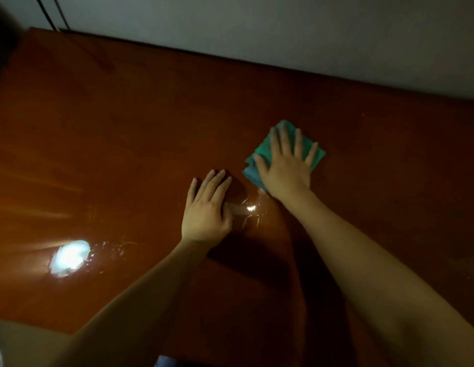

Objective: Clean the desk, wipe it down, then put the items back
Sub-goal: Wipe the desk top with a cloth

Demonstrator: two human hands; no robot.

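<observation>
A glossy reddish-brown desk (124, 141) fills the view. A folded green cloth (262, 152) lies on it right of centre. My right hand (286, 165) presses flat on the cloth, fingers straight and spread. My left hand (206, 207) rests flat on the bare desk just left of the cloth, fingers straight, holding nothing.
A pale wall (283, 27) runs along the desk's far edge. Two dark cables (49, 14) hang at the far left corner. A bright lamp reflection (70, 256) glares on the desk at the left. The room is dim.
</observation>
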